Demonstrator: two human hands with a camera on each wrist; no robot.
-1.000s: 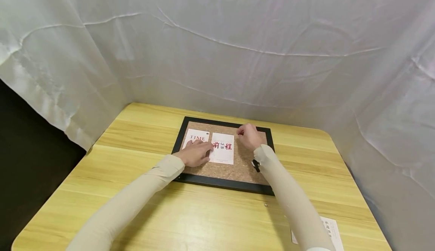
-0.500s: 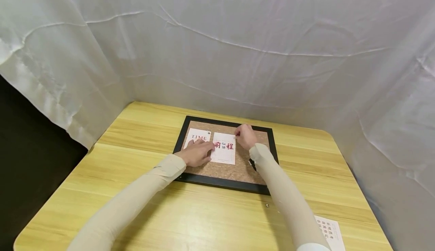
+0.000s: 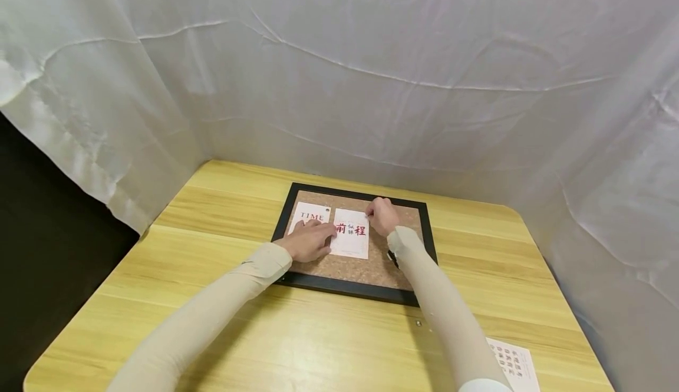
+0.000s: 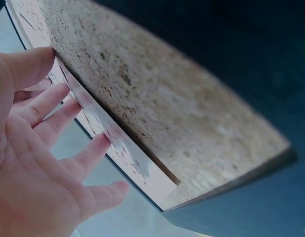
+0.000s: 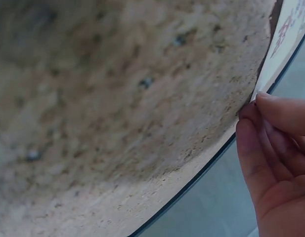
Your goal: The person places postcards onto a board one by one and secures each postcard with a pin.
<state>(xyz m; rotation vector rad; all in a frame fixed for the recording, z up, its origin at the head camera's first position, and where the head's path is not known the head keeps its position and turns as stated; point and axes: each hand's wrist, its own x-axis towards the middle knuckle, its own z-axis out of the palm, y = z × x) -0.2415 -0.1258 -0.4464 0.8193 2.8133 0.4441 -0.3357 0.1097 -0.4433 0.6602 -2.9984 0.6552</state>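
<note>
Near us, a loose card point(image 3: 516, 365) lies on the wood-grain table point(image 3: 329, 345). On the black-framed corkboard point(image 3: 350, 270) beyond, our left hand point(image 3: 309, 241) rests spread fingers on the central card point(image 3: 351, 246); our right hand point(image 3: 384, 217) pinches a tiny thing point(image 3: 367, 216), unidentifiable, at that card's upper right corner. Pale curtains point(image 3: 371, 56) hang behind.

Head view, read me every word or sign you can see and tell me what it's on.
"TIME": left card on the corkboard; line below mostly hidden by the left hand.
"前", "程": middle card; its other print is too small to read surely.
Lower-right card on the table: print too small.
</note>
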